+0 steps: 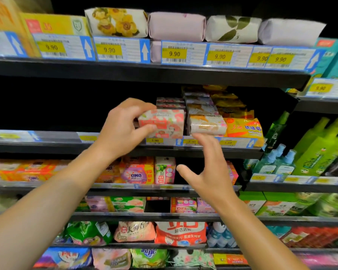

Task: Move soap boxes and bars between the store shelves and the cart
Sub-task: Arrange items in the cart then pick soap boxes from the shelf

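Left hand (123,123) pinches a soap box (163,123) at the shelf (125,148) edge; right hand (209,168), at five o'clock, spread wide. Thin grip could drop it or topple neighbouring bars (207,123).

price tags (174,53) on shelf edges | green spray bottles (271,162) right | detergent bags (180,233) below
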A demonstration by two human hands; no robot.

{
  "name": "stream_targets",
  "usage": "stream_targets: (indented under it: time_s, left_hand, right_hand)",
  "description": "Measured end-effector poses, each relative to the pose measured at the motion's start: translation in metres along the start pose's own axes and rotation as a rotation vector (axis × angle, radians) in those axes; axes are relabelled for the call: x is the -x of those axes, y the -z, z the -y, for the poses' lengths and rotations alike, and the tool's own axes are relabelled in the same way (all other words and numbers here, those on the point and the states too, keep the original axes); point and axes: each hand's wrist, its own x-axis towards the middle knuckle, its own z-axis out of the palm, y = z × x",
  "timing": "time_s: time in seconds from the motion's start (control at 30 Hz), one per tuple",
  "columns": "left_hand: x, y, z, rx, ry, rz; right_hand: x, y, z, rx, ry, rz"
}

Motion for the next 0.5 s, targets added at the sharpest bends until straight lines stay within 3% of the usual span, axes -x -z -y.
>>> stream_targets:
  time_s: [0.1,0.2,0.33,0.5]
  left_hand:
    - [-0.016,-0.005,0.005,-0.037,0.158,-0.002]
    - [-0.031,-0.017,0.007,-0.123,0.25,0.107]
    - [-0.04,-0.034,0.008,-0.183,0.295,0.216]
    - [-0.041,-0.04,0.01,-0.196,0.298,0.179]
  right_hand:
    - [0.004,-0.013,-0.007,0.096,-0.012,0.072]
    - [0.005,-0.02,-0.007,0.122,-0.015,0.106]
    - [0.004,-0.021,-0.009,0.137,-0.006,0.131]
    - [0.006,-0.021,-0.015,0.118,0.014,0.119]
